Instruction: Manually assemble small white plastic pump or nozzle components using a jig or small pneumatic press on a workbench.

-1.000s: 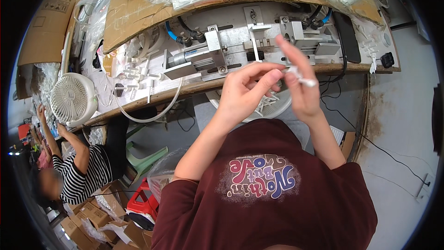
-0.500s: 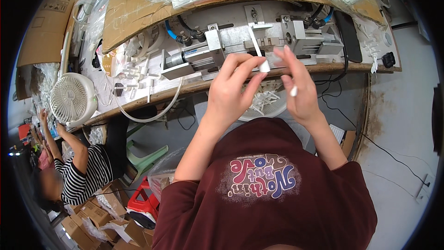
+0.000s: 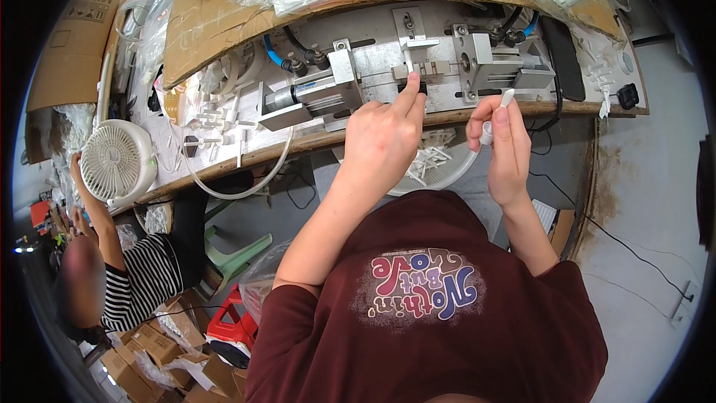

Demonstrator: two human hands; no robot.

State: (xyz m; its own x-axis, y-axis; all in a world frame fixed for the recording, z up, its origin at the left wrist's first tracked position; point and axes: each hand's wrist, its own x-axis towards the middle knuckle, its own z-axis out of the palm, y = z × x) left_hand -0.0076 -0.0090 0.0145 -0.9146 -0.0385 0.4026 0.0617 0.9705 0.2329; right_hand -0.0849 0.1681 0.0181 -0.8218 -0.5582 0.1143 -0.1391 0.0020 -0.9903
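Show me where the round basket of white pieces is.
In the head view, the basket is just right of centre, below the bench's front edge, between the left hand and right hand.

Shirt, one: dark maroon, loose cut. Left sleeve and right sleeve: short, wide, same maroon, reaching about the elbow. Chest print, one: rounded, bulging letters in pink, purple and blue, pale outlines, speckled pale border, upside down in view. Forearms, two: bare. Left hand, right hand: bare.
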